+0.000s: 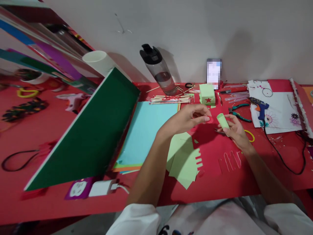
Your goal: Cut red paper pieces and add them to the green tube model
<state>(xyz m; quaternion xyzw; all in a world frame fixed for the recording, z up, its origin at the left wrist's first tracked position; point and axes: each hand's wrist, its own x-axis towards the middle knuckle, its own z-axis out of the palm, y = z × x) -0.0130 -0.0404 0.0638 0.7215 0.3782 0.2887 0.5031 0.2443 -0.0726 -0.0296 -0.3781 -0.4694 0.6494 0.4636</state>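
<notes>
My left hand [195,117] pinches a small red paper piece [210,120] between thumb and fingertips. A light green paper tube [222,121] stands tilted in my right hand [235,130], its open end up. Yellow-handled scissors [250,135] show behind that hand, and I cannot tell whether it holds them or they lie on the table. Behind both hands sits a light green paper box [207,94] with a red star on its front. Below them lie green paper sheets [182,160] and red paper [210,160] with cut strips.
Left of my arm lean a dark green board [90,130] and a stack of blue sheets [144,130]. Along the wall stand a water bottle [160,73], wooden sticks [170,99] and a phone [213,74]. Pliers [241,112] and a corded blue glue gun [262,109] lie at right.
</notes>
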